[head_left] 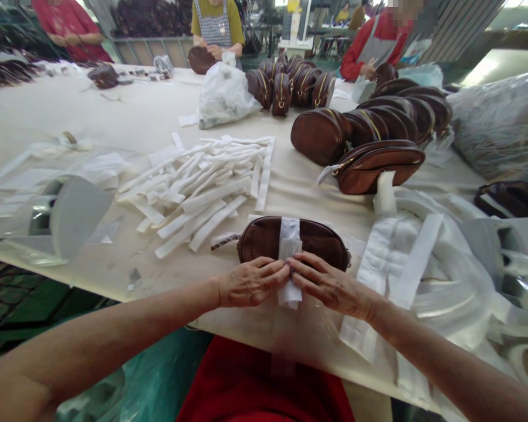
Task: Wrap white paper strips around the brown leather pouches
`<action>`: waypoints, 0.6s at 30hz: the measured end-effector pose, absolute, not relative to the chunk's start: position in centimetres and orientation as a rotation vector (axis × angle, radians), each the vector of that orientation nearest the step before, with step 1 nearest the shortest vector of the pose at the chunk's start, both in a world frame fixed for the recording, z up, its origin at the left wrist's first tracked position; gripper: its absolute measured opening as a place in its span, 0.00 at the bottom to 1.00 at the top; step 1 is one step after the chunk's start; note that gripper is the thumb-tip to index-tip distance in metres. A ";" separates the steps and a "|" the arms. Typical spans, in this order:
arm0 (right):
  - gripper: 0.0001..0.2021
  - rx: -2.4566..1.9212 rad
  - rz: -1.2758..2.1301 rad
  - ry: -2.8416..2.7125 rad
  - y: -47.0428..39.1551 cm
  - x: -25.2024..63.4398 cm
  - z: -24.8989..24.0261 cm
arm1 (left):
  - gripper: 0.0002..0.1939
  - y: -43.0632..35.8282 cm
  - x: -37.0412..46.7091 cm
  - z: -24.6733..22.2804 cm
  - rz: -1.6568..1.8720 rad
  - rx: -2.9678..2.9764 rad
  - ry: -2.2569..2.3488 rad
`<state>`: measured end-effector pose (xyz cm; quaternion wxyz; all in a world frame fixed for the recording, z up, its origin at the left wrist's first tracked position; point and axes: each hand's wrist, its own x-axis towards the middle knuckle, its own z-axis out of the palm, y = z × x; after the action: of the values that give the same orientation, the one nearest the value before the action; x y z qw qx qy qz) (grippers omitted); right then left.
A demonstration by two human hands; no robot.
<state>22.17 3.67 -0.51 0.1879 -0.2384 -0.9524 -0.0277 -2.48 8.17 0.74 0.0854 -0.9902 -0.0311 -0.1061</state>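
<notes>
A small dark-brown zip bag (323,241) lies on the table close to me. Around its middle runs a white wrapping strip (290,231), whose loose end hangs down toward the table's front edge. My left hand (253,281) comes in from the left, fingers together, its fingertips pressing the strip. From the other side my right hand (330,281) does the same, and the fingertips of both hands meet on the strip. A zip pull (225,241) sticks out at the bag's left end. My thumbs are mostly hidden.
Loose white strips (211,181) lie heaped behind the bag. Tape dispensers (66,217) stand left and right. More white strips (416,258) are stacked at right. Brown bags (369,126) line the back right, near a white plastic bag (226,94). Several people work across the table.
</notes>
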 end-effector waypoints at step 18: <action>0.20 -1.049 0.064 -2.649 1.9 21.1 -0.3 | 0.33 8.8 -3.1 -0.3 -0.655 -2.925 -0.088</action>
<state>21.12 1.88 -0.30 0.1453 -0.3640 -0.9197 0.0224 -3.07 8.75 -0.31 0.0712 -0.9729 -0.0293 -0.2178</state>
